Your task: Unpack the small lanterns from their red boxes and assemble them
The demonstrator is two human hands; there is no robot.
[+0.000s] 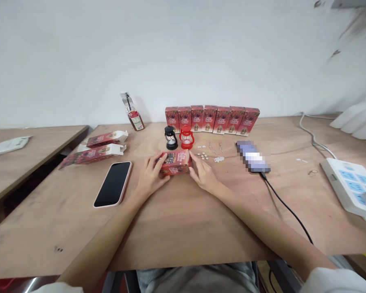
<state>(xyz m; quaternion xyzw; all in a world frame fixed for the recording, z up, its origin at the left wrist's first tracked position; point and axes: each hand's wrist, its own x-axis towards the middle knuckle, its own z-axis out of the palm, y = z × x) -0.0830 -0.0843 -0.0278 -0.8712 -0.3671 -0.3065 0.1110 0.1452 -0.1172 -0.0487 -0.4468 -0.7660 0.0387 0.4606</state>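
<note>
Both forearms cross the near edge of the counter [183, 219]. The left hand [151, 175] and right hand [203, 173] curl their fingers around opposite ends of a red box [175, 161], which lies flat mid-counter. Just beyond stand a black lantern [171, 137] and a red lantern [186, 137]. A row of red boxes [212, 119] lines the far edge.

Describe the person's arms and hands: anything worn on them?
The left hand and right hand are bare: no gloves, rings or watch visible. A white left sleeve and white right sleeve show only at the picture's bottom corners.
</note>
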